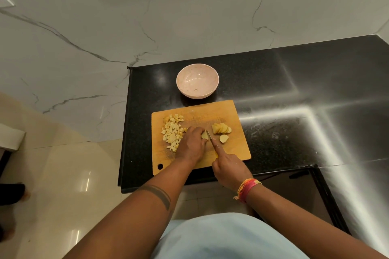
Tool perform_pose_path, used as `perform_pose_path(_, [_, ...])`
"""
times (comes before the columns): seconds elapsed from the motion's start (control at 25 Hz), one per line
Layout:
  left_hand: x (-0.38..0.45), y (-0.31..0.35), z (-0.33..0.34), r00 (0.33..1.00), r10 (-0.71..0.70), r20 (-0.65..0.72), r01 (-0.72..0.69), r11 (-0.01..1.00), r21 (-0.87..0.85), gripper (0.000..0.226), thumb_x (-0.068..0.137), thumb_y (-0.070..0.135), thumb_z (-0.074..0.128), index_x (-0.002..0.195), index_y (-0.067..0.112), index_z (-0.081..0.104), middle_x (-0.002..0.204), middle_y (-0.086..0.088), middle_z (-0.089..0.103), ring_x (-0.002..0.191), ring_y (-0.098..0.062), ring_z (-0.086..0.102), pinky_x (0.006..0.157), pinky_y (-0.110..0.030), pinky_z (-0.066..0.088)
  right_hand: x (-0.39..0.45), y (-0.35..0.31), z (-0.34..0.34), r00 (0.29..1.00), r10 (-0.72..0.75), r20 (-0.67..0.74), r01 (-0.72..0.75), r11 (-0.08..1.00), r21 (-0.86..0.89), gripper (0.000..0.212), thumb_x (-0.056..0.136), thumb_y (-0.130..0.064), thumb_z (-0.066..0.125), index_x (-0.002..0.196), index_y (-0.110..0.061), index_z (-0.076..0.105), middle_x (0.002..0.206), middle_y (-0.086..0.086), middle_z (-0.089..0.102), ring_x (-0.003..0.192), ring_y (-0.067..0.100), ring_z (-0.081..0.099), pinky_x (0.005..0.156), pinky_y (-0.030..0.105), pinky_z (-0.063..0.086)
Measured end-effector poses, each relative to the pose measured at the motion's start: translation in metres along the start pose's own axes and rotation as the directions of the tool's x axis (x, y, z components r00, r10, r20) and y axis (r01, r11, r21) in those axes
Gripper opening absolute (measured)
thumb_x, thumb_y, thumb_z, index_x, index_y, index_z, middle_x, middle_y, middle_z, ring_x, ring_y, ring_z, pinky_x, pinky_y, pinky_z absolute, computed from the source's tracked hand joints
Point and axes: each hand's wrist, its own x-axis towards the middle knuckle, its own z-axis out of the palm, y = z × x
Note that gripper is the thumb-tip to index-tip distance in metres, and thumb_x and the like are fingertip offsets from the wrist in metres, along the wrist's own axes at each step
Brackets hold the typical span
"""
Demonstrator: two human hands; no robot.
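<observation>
Chunk: pale yellow peeled potato chunk (204,135) at the middle of the rectangular wooden cutting board (233,150), touching the blade of the thin steel knife (210,138).
Left hand: left hand (192,145) curled down over the chunk, fingertips pinning it to the board.
Right hand: right hand (229,167) wrapped round the knife, forefinger laid along the blade's back; the handle is hidden.
Cubes: heap of small diced potato cubes (172,132) on the board's left side.
Slices: fan of potato slices (221,128) right of the blade, one half-round slice (223,138) just nearer.
Bowl: pale pink round bowl (189,75) beyond the board, apart from it.
Counter: black speckled stone counter (284,90) under it all.
</observation>
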Motion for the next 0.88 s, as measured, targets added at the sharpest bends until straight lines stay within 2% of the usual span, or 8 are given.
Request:
perform_pose_path(0.08, [0.0, 0.001, 0.001, 1.0, -0.022, -0.018, 0.021, 1.0, -0.014, 0.035, 0.1, 0.024, 0.061, 0.134, 0.023, 0.058, 0.127, 0.0, 0.054, 0.117, -0.022, 0.054, 0.1, -0.041, 0.049, 0.001, 0.002, -0.001, 1.0, 0.008, -0.012, -0.008, 1.0, -0.016, 0.079, 0.096, -0.024, 0.042, 0.161, -0.041, 0.001, 0.074, 0.008, 0.063, 0.063, 0.028, 0.058, 0.059, 0.043, 0.05])
perform_pose_path(0.24, [-0.002, 0.002, 0.002, 0.998, -0.035, -0.05, 0.033, 0.998, -0.048, 0.032, 0.099, 0.024, 0.063, 0.131, 0.024, 0.061, 0.124, 0.002, 0.056, 0.115, -0.02, 0.054, 0.098, -0.041, 0.05, -0.006, -0.001, 0.004, 0.998, -0.013, -0.058, 0.011, 0.999, -0.044, 0.081, 0.097, -0.023, 0.042, 0.161, -0.039, -0.004, 0.071, 0.007, 0.06, 0.058, 0.026, 0.055, 0.055, 0.039, 0.045])
perform_pose_path(0.36, [-0.003, 0.001, 0.002, 0.997, -0.041, -0.07, 0.037, 0.998, -0.059, 0.029, 0.098, 0.023, 0.064, 0.127, 0.023, 0.063, 0.122, 0.004, 0.058, 0.111, -0.018, 0.056, 0.094, -0.038, 0.052, -0.004, -0.006, 0.01, 0.998, -0.014, -0.06, 0.009, 0.996, -0.084, 0.08, 0.097, -0.023, 0.042, 0.162, -0.034, -0.003, 0.074, 0.009, 0.06, 0.061, 0.03, 0.058, 0.059, 0.042, 0.049])
perform_pose_path(0.48, [-0.003, 0.002, -0.001, 0.998, -0.021, -0.065, 0.019, 0.999, -0.033, 0.027, 0.098, 0.022, 0.062, 0.125, 0.022, 0.064, 0.12, 0.003, 0.058, 0.108, -0.019, 0.056, 0.092, -0.037, 0.052, 0.001, -0.009, 0.009, 0.999, -0.008, -0.041, 0.003, 0.992, -0.126, 0.078, 0.098, -0.022, 0.041, 0.163, -0.03, -0.001, 0.076, 0.008, 0.056, 0.061, 0.029, 0.053, 0.058, 0.04, 0.044])
perform_pose_path(0.64, [-0.001, 0.001, -0.002, 0.998, -0.01, -0.07, 0.008, 1.0, -0.025, 0.023, 0.099, 0.02, 0.06, 0.121, 0.02, 0.067, 0.118, 0.001, 0.06, 0.107, -0.02, 0.057, 0.092, -0.036, 0.051, 0.002, -0.015, 0.012, 1.0, -0.013, 0.0, 0.013, 0.977, -0.211, 0.08, 0.101, -0.021, 0.04, 0.162, -0.024, -0.01, 0.077, 0.008, 0.052, 0.056, 0.024, 0.044, 0.056, 0.035, 0.037])
perform_pose_path(0.88, [0.002, 0.005, -0.003, 0.998, -0.03, -0.063, 0.029, 0.999, -0.013, 0.017, 0.101, 0.02, 0.059, 0.113, 0.017, 0.07, 0.113, -0.001, 0.061, 0.102, -0.022, 0.058, 0.086, -0.035, 0.051, -0.002, -0.004, 0.016, 1.0, -0.022, 0.011, 0.024, 0.953, -0.301, 0.085, 0.101, -0.02, 0.042, 0.161, -0.022, -0.018, 0.072, 0.004, 0.051, 0.057, 0.022, 0.051, 0.054, 0.035, 0.043])
